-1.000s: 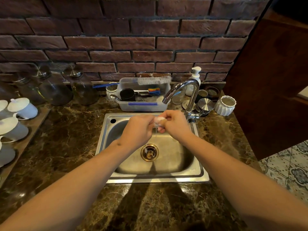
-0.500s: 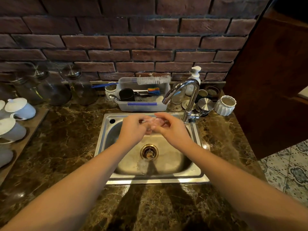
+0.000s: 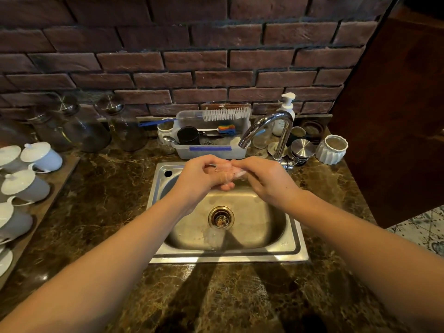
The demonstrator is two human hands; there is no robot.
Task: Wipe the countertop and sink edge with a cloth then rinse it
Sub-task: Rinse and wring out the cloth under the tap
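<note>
Over the back of the steel sink [image 3: 292, 246], just below the faucet [image 3: 266, 127] spout, the left hand [image 3: 200, 179] and right hand [image 3: 266, 182] meet, each grip closed on a small pale cloth [image 3: 236, 173] bunched between them. The cloth looks whitish with a faint pink cast, wet and crumpled, blurred, and mostly hidden by the fingers, with only a narrow strip showing between the hands. Around the sink lies the dark marbled counter [image 3: 101, 212], with a clear plastic tub [image 3: 211, 150] of brushes behind the basin.
</note>
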